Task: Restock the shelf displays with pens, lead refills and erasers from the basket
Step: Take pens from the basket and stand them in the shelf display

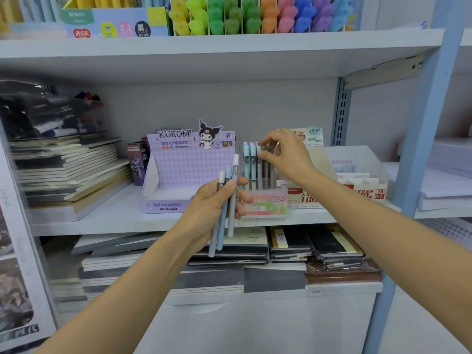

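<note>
Restock partway, by look of it. Your right hand point(286, 159) pinches, thumb and forefinger, cap of slim grey pen point(259, 159) standing in clear-fronted pastel "Fruit Soda" display box point(265, 205), middle shelf, right of centre. Mint-capped and grey standing pens point(249, 162) share that box. Your left hand point(214, 200) curls round three slim matte pens point(231, 213), two grey, one pale blue, caps up, just near of box: still to place. Purple Kuromi cardboard display point(189, 172), left, looks empty. Basket not in view.
</note>
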`<state>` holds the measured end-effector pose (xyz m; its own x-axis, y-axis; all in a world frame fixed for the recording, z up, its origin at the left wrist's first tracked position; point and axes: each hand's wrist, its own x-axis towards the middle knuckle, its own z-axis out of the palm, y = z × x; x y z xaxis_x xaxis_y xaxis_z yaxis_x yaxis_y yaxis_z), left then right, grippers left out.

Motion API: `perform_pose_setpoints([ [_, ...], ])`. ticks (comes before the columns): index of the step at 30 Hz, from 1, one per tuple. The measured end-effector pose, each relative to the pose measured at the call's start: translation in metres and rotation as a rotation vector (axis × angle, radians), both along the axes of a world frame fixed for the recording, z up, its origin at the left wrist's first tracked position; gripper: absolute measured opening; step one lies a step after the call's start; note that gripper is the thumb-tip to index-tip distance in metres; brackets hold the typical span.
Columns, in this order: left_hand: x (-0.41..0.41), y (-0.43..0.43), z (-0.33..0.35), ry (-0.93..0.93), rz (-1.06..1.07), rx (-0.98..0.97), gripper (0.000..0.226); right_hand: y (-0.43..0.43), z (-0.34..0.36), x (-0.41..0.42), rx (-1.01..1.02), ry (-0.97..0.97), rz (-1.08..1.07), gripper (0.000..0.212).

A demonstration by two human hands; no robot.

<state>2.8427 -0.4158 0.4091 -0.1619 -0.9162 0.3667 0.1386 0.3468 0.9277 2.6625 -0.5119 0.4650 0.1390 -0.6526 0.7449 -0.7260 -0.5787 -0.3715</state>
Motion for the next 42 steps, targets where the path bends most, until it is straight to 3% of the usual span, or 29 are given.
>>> perform_pose_setpoints([
  [4,-0.003,0.003,0.001,-0.013,0.000,0.004,0.028,0.016,0.005,-0.003,0.044,-0.205,0.156,0.022],
  [6,-0.007,0.004,0.002,-0.013,-0.001,0.010,0.028,0.029,0.007,-0.006,0.204,-0.334,0.346,0.023],
  [10,-0.017,0.008,0.005,-0.026,-0.023,0.009,0.028,0.048,-0.001,-0.004,0.486,-0.288,0.611,0.025],
  [14,-0.024,0.011,0.008,-0.022,-0.034,0.038,0.031,0.055,0.004,-0.010,0.463,-0.347,0.642,0.015],
  [17,-0.019,0.011,0.010,0.009,0.016,0.065,0.030,0.055,0.018,-0.022,0.426,-0.514,0.623,0.012],
  [21,-0.012,0.008,0.009,0.002,0.135,0.095,0.028,0.050,0.035,-0.036,0.240,-0.679,0.516,0.010],
  [28,-0.016,0.005,0.012,0.058,0.118,0.180,0.016,0.031,0.027,-0.037,0.043,-0.522,0.252,0.003],
  [36,-0.009,0.005,0.004,0.053,0.054,0.096,0.024,0.017,0.000,-0.023,0.076,-0.354,0.221,0.007],
  [42,-0.005,0.001,-0.003,-0.061,0.080,0.029,0.028,0.014,0.007,-0.026,0.076,-0.174,0.234,0.009],
])
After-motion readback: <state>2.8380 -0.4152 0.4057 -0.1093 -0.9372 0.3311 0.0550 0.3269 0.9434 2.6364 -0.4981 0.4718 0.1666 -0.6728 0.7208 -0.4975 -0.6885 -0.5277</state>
